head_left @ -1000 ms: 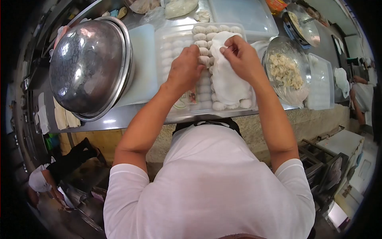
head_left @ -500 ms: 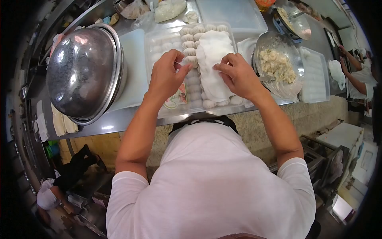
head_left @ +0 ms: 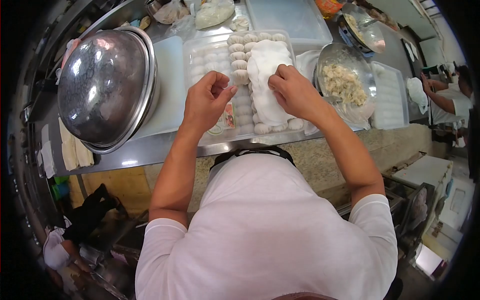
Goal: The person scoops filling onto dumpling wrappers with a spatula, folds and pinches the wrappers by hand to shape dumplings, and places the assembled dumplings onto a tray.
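Dumplings (head_left: 240, 64) line a clear tray (head_left: 245, 135) on your tabletop (head_left: 120, 159).
Your left hand (head_left: 206, 102) curls its fingers, slightly parted; your right hand (head_left: 296, 91) bunches its own at white dough wrappers (head_left: 266, 70), grip unclear.

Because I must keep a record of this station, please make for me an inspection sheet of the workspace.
surface: shiny metal table, light reflected along its front edge
work items: pleated dumplings in a clear tray; white sheets over some of them; pale mixture in a metal bowl
clutter: large domed lid, plastic bag
grip: left hand parted, no item visible; right hand at the sheets, hold unclear
cables: nothing seen
surroundings: other people at far right and lower left
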